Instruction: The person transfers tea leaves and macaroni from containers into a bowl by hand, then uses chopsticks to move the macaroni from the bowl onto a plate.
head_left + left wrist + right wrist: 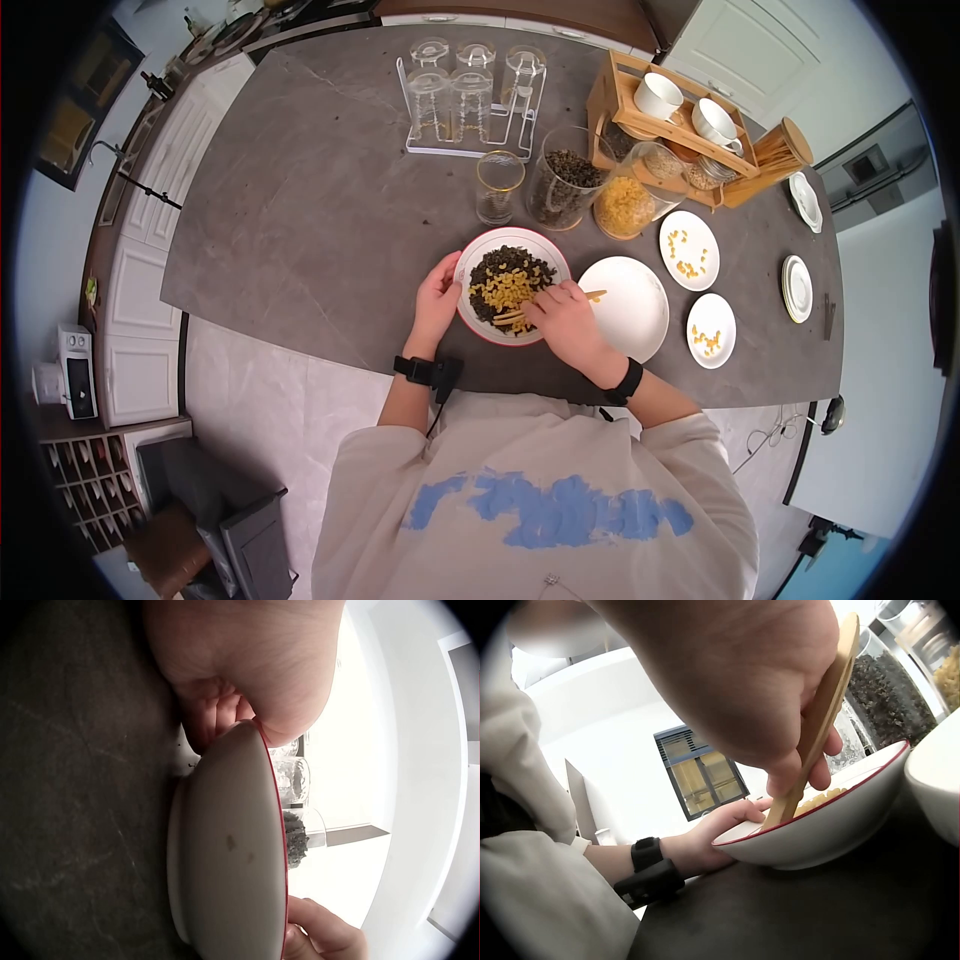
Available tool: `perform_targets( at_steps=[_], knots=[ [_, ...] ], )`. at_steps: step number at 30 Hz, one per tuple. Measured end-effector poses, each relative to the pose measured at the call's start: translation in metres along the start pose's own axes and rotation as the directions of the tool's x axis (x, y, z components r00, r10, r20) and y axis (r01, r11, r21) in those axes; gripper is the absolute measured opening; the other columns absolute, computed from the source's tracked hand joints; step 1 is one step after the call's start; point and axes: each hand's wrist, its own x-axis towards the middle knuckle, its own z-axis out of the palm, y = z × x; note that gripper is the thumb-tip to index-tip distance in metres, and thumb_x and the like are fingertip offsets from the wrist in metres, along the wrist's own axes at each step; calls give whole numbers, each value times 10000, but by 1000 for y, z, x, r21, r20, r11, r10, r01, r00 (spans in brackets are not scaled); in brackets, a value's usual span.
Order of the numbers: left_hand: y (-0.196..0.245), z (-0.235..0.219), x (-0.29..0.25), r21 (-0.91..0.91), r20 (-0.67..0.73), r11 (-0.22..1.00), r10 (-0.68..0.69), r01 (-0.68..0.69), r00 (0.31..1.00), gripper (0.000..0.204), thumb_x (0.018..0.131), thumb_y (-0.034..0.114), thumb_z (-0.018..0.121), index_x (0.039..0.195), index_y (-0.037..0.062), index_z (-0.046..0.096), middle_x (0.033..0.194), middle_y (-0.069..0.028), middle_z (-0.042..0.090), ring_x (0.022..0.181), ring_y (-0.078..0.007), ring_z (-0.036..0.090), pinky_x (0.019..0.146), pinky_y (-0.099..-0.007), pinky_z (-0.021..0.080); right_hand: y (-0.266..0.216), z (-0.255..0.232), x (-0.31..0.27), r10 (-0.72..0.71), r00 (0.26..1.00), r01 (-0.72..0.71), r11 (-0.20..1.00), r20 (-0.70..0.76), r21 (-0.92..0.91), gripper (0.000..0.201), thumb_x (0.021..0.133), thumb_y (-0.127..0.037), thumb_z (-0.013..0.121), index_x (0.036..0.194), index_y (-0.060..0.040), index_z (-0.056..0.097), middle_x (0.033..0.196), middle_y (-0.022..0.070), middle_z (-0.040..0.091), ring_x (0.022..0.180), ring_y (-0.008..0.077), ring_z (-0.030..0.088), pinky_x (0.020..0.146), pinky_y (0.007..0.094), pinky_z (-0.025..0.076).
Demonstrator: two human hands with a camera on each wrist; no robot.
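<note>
A white bowl with a red rim [463,301] stands on the counter, holding dark dried leaves [487,268] and yellow pasta-like pieces [508,288]. My left hand [437,300] grips the bowl's left side, thumb at the rim; in the left wrist view its fingers curl round the outer wall. Over the bowl's right side, my right hand [566,322] pinches wooden tongs [826,712]. Their tips [511,317] reach down among the yellow pieces. A white plate [637,312] lies right of the bowl, partly under the right hand in the head view.
Two small plates [689,233] with yellow bits are at right. Behind the bowl stand a gold-rimmed glass [497,190], a jar of dark leaves [567,185] and a jar of yellow pieces [627,207]. Farther back are a glass rack [470,152] and a wooden shelf [625,95] with cups.
</note>
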Motion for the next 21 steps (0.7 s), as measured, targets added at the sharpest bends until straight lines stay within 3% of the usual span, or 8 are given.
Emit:
perform_targets(
  at_steps=[9,12,15,21],
  knots=[
    [-1,0,0,-5,-4,1000,3,-3,1000,478,838,-113,421,1313,-60,429,1212,-122,583,1109,-156,561,966,-270,417,8,-5,-9,89,996,-90,996,12,12,208,755,-132,590,951,-118,657,860,13,590,889,178,562,867,345,399],
    [-1,0,0,-5,-5,1000,7,-7,1000,478,839,-112,423,1313,-60,429,1218,-124,579,1119,-160,557,972,-274,414,14,-6,-7,139,985,-138,990,-101,13,208,752,-144,638,958,-113,650,852,17,584,875,183,562,849,349,408],
    [-2,0,1,-7,-8,1000,8,-8,1000,476,841,-109,427,1314,-59,429,1226,-125,575,1129,-165,553,976,-277,412,18,-13,-2,225,970,-224,974,-95,21,227,753,-151,667,974,-106,644,844,21,579,873,191,560,847,358,411],
    [-1,0,0,-11,3,1000,7,-7,1000,469,849,-103,431,1315,-56,429,1229,-125,573,1136,-170,548,980,-277,409,23,-13,7,240,964,-239,971,-113,20,224,761,-135,635,977,-78,647,846,42,576,870,207,556,869,373,407]
  ],
)
